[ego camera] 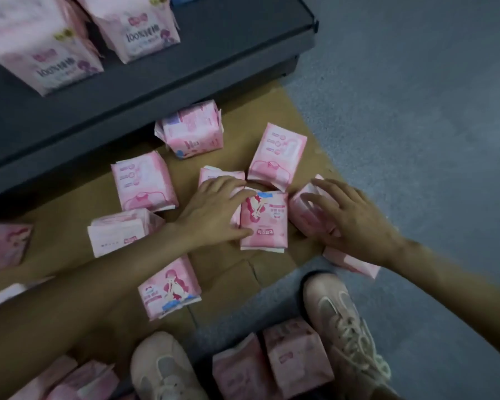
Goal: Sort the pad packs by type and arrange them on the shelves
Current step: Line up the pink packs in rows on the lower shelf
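Several pink pad packs lie scattered on a sheet of brown cardboard (pixel 70 249) on the floor. My left hand (pixel 214 212) grips the left side of a pink pack with a cartoon girl (pixel 264 223), fingers over its top edge and thumb at its lower edge. My right hand (pixel 350 217) closes over a smaller pink pack (pixel 303 210) just to the right of it. More packs surround them: one at the upper right (pixel 277 154), one by the shelf base (pixel 192 129), one at the left (pixel 142 180). Two larger pink packs (pixel 41 44) stand on the dark shelf (pixel 156 82).
The dark shelf's lower lip overhangs the cardboard at the upper left. My two pale sneakers (pixel 344 327) stand at the bottom, with more pink packs (pixel 272 362) between them. Grey floor (pixel 416 111) spreads to the right.
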Tool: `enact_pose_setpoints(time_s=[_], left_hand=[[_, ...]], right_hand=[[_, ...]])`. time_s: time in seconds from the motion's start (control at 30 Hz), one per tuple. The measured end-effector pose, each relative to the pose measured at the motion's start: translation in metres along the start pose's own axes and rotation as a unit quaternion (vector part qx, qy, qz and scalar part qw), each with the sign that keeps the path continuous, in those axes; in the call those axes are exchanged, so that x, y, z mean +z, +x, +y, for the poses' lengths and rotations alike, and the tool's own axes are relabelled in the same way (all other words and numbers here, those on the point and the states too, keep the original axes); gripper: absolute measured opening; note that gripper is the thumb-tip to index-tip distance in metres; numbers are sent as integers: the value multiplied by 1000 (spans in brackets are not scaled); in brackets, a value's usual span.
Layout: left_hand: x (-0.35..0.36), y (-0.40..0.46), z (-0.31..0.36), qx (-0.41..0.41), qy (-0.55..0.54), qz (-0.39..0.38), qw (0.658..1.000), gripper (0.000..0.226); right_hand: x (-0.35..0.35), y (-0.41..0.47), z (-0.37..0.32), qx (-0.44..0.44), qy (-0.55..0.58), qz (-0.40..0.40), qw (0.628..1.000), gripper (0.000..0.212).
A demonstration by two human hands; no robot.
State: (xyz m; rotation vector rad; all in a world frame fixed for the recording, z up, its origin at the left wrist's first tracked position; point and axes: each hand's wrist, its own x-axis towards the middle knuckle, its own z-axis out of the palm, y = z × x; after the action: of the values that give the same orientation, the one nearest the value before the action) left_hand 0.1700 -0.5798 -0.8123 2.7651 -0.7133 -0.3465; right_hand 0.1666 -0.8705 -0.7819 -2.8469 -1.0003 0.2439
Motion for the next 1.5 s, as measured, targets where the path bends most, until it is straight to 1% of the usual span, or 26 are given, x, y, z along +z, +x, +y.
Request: enact_pose_setpoints(time_s=[0.07,0.17,0.2,0.27,0.37,0.43,0.5,0.53,0.57,0.63,0.7,0.8,0.87,0.93,1.0,1.03,1.1,1.13,1.2,1.27,1.33,1.37,1.4,1.43,1.5], left_hand=[[9,2,10,-4,9,-20,1000,78],[13,3,14,-9,19,-17,1000,77],[12,2,15,-2,22,-13,1000,74],[9,1,18,25,28,22,999,66],[11,-19,34,84,5,70,994,55],[14,-32,46,107,-11,91,990,47],[20,-45,55,111,-20,84,990,46],[23,-51,56,107,-19,79,991,48],[25,-56,56,101,-15,75,992,49],[29,-63,51,79,-11,77,994,52],[28,-66,46,57,-23,78,995,55],[26,-69,47,51,-102,43,993,63],[24,-72,53,38,-179,-15,983,73],[24,-74,61,29,-231,-84,969,89],[23,-74,70,-1,-296,-133,946,107],[23,-74,71,-26,-343,-124,931,110],[22,-74,70,-71,-410,-65,907,114],[22,-74,67,-90,-416,-39,904,115],[21,-72,65,-107,-385,-10,917,111],[19,-69,68,-129,-346,5,929,102],[15,-63,69,-180,-334,0,925,91],[15,-60,67,-199,-328,-9,923,87],[14,-58,65,-213,-321,-19,923,87],[12,-56,62,-220,-316,-27,923,90],[9,-49,62,-222,-316,-43,921,96]], right_hand=[[0,-14,-2,-3,2,8,1000,50],[-4,-34,-11,-7,8,12,1000,45],[-6,-42,-17,-25,19,7,999,45],[-8,-58,-30,-84,51,-26,995,48],[2,-93,-56,-195,58,-124,971,59],[14,-110,-68,-239,40,-173,955,73],[30,-120,-81,-263,0,-211,942,94],[38,-122,-88,-265,-8,-216,940,101],[46,-123,-95,-269,-8,-212,940,103],[56,-118,-106,-258,1,-178,949,98],[54,-105,-104,-221,42,-147,963,95],[36,-79,-90,-153,95,-134,975,96],[26,-64,-82,-119,104,-105,982,95],[21,-55,-74,-96,109,-78,986,94],[18,-47,-68,-64,143,-57,986,87],[16,-42,-66,-38,179,-50,982,84],[7,-31,-66,19,276,-45,960,83],[1,-26,-66,28,313,-45,948,84],[-11,-23,-59,9,336,-69,939,86],[-19,-34,-38,-29,284,-86,954,82],[-25,-54,-5,-82,157,-71,982,70],[-24,-66,12,-110,89,-72,987,63],[-22,-74,25,-140,31,-84,986,62],[-16,-80,35,-160,-20,-102,982,65],[2,-86,46,-162,-106,-121,974,75]])
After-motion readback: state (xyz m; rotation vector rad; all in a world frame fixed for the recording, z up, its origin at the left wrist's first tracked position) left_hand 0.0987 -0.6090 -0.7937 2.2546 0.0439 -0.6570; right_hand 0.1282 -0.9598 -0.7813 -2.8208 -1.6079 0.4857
